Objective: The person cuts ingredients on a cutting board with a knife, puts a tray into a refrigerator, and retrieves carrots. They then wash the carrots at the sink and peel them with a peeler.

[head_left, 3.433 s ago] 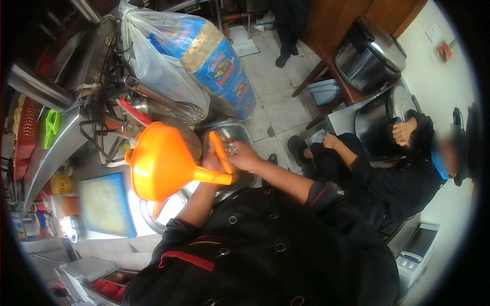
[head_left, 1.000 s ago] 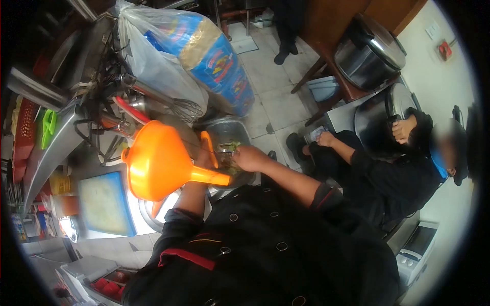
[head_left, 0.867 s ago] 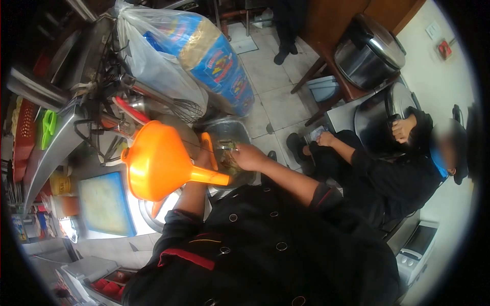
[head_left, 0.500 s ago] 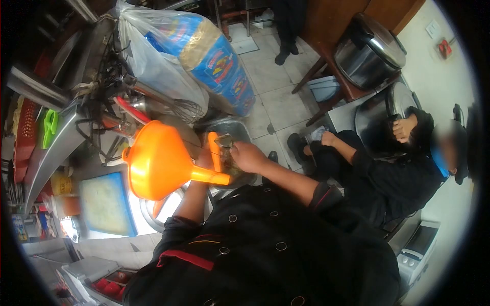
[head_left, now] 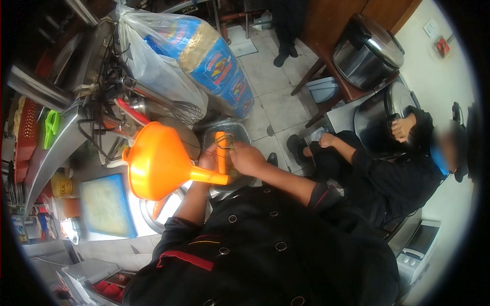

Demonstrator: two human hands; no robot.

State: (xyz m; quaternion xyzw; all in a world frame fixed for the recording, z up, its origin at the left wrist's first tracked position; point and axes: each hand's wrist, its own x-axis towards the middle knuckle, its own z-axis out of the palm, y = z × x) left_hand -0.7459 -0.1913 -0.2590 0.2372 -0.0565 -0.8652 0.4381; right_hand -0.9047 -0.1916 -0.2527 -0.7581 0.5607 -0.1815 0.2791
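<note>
In the head view, my left hand point(head_left: 206, 157) is closed round a carrot point(head_left: 221, 152) held upright over a dark bin point(head_left: 244, 131). My right hand point(head_left: 247, 159) is closed on a peeler point(head_left: 225, 141), whose dark metal loop lies against the upper part of the carrot. The peeler's handle is mostly hidden in my fingers. Scraps seem to lie in the bin, but they are hard to make out. A large orange funnel point(head_left: 155, 162) hangs in front and covers part of my left forearm. Below it, another orange piece, probably a carrot point(head_left: 160, 206), rests on a round metal dish point(head_left: 148, 210).
A blue-edged cutting board point(head_left: 106, 205) lies at left. Behind the bin stand a whisk point(head_left: 185, 113) and a big plastic bag point(head_left: 153, 66) with blue packs. On the right, a seated person point(head_left: 388, 168) is beside large metal pots point(head_left: 365, 53).
The carrot has shifted slightly right and straightened between my hands. The peeler's loop has moved a little along it. The seated person has hardly moved.
</note>
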